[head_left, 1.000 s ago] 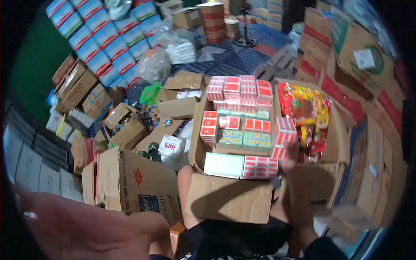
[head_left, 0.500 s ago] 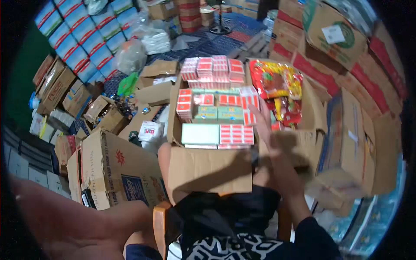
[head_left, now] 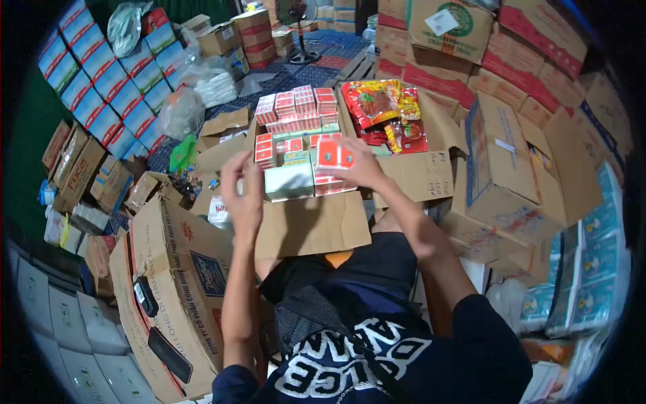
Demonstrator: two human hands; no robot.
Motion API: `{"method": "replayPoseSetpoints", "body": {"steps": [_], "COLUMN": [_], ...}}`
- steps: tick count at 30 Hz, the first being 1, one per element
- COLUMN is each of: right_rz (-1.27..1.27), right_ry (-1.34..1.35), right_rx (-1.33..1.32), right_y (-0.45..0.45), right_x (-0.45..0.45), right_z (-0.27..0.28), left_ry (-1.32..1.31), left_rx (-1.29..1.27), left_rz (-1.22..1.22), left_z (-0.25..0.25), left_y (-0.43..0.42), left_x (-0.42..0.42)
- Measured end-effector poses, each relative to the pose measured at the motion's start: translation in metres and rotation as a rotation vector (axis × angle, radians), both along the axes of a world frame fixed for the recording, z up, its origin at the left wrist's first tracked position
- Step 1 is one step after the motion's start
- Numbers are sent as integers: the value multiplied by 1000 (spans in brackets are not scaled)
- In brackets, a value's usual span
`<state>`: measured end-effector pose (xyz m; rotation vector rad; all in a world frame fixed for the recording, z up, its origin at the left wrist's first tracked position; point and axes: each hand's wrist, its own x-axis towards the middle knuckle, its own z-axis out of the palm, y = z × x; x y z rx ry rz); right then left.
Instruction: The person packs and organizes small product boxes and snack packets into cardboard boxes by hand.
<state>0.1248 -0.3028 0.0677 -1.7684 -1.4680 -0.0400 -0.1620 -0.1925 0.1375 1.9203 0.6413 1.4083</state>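
Observation:
My right hand (head_left: 359, 163) grips a red and white pack (head_left: 334, 155) above the front right part of an open carton (head_left: 313, 225) on my lap side. My left hand (head_left: 243, 188) is raised by the carton's left edge, fingers apart and nothing in them. Inside the carton are stacks of red and white packs (head_left: 296, 108), and a pale green box (head_left: 289, 180) lies at its front left. Right of it, another open carton (head_left: 431, 168) holds red and yellow food packets (head_left: 380, 104).
A tall carton (head_left: 171, 289) with a phone (head_left: 169, 355) on it stands at my left. More cartons (head_left: 508, 172) are stacked at the right. A fan (head_left: 299, 34) stands at the back, and plastic bags (head_left: 182, 111) lie at the left.
My left hand has come forward to the carton's left side. My right hand has lifted the red and white pack and moved it left. The view has shifted, with both cartons now further left.

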Motion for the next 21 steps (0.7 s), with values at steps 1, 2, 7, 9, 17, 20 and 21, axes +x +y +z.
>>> {"method": "replayPoseSetpoints", "body": {"steps": [1,2,7,9,17,20,21], "right_rz": [27,54,-94,-102,-275,-202,-207], "right_ry": [-61,-123,-110,11,579,749,750], "right_rx": [-39,-79,15,125,421,391,386], "right_y": [6,13,4,-11,-50,-57,-59], "right_x": [2,5,-3,-7,-64,-64,-65], "right_z": [-14,-28,-49,-72,-132,-136,-138], "left_ry": [82,231,464,386,234,196,246], "left_rx": [-145,-94,-140,-157,8,-119,-136], "left_rz": [20,98,-132,-191,-195,-235,-172], "left_z": [-36,-65,-123,-132,-181,-183,-181], "left_y": [18,23,17,18,80,80,77], "left_x": [8,11,6,10,33,24,23]}}
